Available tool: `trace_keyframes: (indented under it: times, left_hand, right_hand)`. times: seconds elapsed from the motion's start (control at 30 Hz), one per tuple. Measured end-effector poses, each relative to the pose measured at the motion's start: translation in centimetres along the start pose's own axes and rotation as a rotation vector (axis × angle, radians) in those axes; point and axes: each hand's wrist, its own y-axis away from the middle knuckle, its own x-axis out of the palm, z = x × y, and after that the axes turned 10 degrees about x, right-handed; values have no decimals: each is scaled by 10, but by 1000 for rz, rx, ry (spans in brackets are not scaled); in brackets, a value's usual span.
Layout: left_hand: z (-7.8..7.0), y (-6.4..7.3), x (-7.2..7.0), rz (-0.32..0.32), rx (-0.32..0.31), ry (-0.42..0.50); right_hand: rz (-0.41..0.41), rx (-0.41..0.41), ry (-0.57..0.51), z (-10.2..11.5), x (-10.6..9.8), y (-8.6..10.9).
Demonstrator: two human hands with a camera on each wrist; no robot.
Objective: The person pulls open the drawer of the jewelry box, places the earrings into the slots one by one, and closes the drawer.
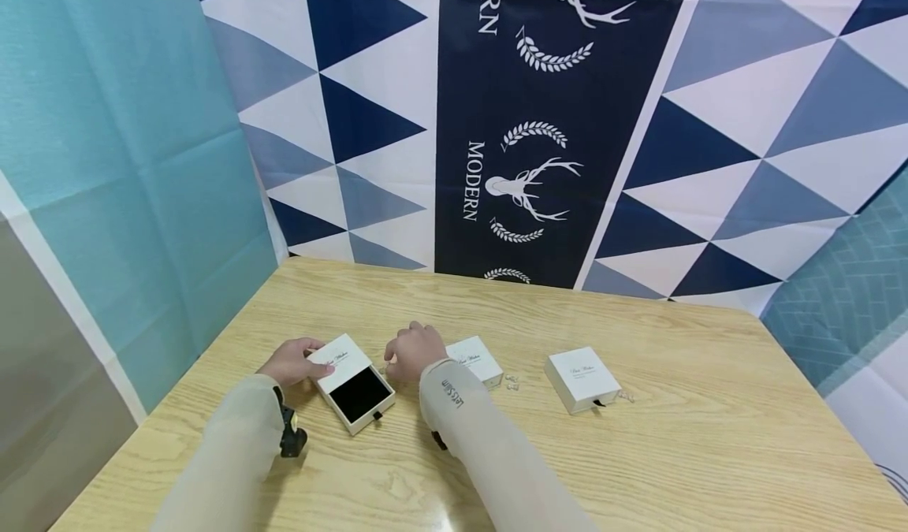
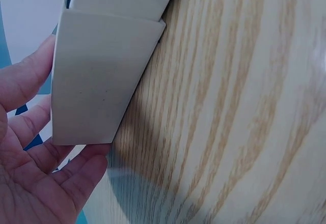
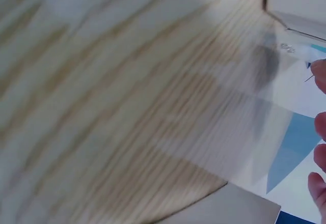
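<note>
My left hand (image 1: 292, 361) grips a white drawer box (image 1: 342, 359) at its rear left, thumb on the lid. The drawer (image 1: 365, 420) is slid partly out, baring a black lining. In the left wrist view, the left fingers are curled round the end of the box sleeve (image 2: 104, 76). To the right of that box, my right hand (image 1: 416, 352) is low over the table, fingers bent. A thin wire-like stem, seemingly of an earring (image 3: 308, 78), sticks out at its fingertips (image 3: 319, 70) in the right wrist view. A small silvery piece (image 3: 288, 47) lies on the table nearby.
A second white box (image 1: 477, 359) stands just right of my right hand, partly behind the sleeve, with small shiny pieces (image 1: 512, 383) beside it. Farther right is a third white box (image 1: 582, 378) with a black pull tab and more small pieces (image 1: 626, 396). Patterned cloth hangs behind the wooden table (image 1: 695, 437).
</note>
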Motion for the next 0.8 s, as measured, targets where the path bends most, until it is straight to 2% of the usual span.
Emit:
trace_keyframes:
  times: [0.13,0.23,0.43,0.57,0.8]
  left_hand:
    - [-1,1,0,1,7,-5]
    - [0,1,0,-3,10,3]
    - [3,-1,1,2,2,16]
    - [6,-1,2,9,10,-6]
    - [3,0,-1,21,39,-28]
  right_hand:
    - [60,69,-238,0,-1,-2]
    - [97,82,-381,1,-4,-2]
    - [123,64,-572,0,-9,-2]
    - [141,61,-643,0,-11,-1]
    - [212,82,-651,-1,-25,-6]
